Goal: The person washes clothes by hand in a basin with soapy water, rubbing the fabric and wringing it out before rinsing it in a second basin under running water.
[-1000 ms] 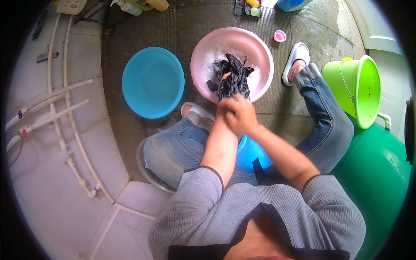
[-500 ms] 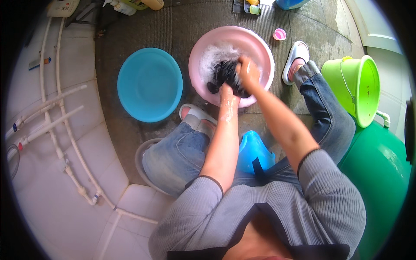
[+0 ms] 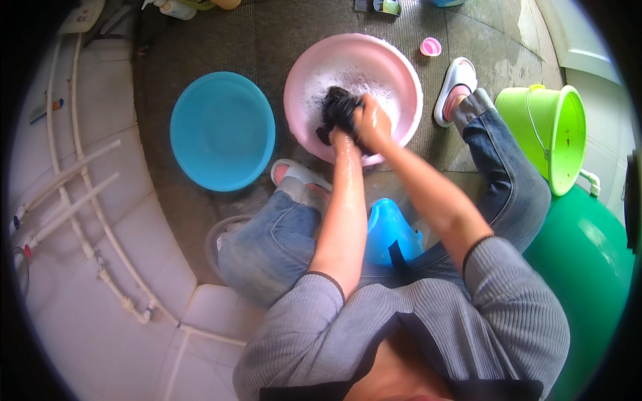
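A wet black cloth point(image 3: 340, 105), bunched up, is held over the near half of a pink basin point(image 3: 402, 73) with white suds and water in it. My right hand point(image 3: 372, 124) is closed around the cloth's right side, with the fingers curled. At its near edge my left hand point(image 3: 344, 140) grips the cloth too; its fingers are mostly hidden beneath the black fabric. Wet shine and foam show on my left wrist. What garment the cloth is, if any, I cannot tell.
Left of the pink basin stands a blue basin point(image 3: 222, 134). A small pink cup point(image 3: 431, 47) sits at the far right. Beside my right leg are a lime-green bucket point(image 3: 528, 127) and a large green container point(image 3: 582, 267). Between my legs is a bright blue plastic object point(image 3: 388, 230).
My right hand has shifted slightly left and toward me on the cloth. The cloth has bunched tighter and moved a little left. The whole view has shifted slightly.
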Demonstrator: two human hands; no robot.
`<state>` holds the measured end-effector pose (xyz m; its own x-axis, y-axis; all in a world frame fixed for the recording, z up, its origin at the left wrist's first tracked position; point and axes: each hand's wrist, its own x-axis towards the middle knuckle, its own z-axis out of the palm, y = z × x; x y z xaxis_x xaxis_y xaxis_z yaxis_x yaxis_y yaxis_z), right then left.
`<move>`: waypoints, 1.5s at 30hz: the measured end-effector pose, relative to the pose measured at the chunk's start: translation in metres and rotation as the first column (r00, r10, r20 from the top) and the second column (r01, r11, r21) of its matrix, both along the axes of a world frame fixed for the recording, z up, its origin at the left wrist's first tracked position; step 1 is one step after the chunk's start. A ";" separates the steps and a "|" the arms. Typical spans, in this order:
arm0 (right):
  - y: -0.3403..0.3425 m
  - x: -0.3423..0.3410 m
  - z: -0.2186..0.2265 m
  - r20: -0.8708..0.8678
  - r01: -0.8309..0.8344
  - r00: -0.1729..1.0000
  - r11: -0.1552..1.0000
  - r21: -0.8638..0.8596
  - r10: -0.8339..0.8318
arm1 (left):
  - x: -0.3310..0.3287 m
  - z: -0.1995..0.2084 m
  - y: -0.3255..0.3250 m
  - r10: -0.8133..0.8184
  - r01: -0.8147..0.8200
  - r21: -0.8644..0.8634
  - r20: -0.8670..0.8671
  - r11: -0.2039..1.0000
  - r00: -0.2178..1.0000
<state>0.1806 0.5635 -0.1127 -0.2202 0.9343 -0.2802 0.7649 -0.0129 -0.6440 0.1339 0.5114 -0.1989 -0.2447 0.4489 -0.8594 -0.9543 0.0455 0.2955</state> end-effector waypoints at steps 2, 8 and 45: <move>-0.051 -0.032 0.040 -0.143 -0.201 0.973 0.970 -0.138 0.181 | -0.041 -0.060 -0.057 0.102 -0.370 0.600 0.432 0.710 0.896; 0.052 0.015 -0.028 0.244 0.000 0.970 1.000 0.026 -0.006 | 0.021 0.032 0.013 0.086 -0.087 -0.063 -0.028 0.994 0.996; 0.086 0.064 -0.185 0.260 -0.455 0.815 0.849 -0.269 0.519 | -0.022 -0.031 0.117 -0.477 0.410 -0.872 -0.250 -0.266 -0.843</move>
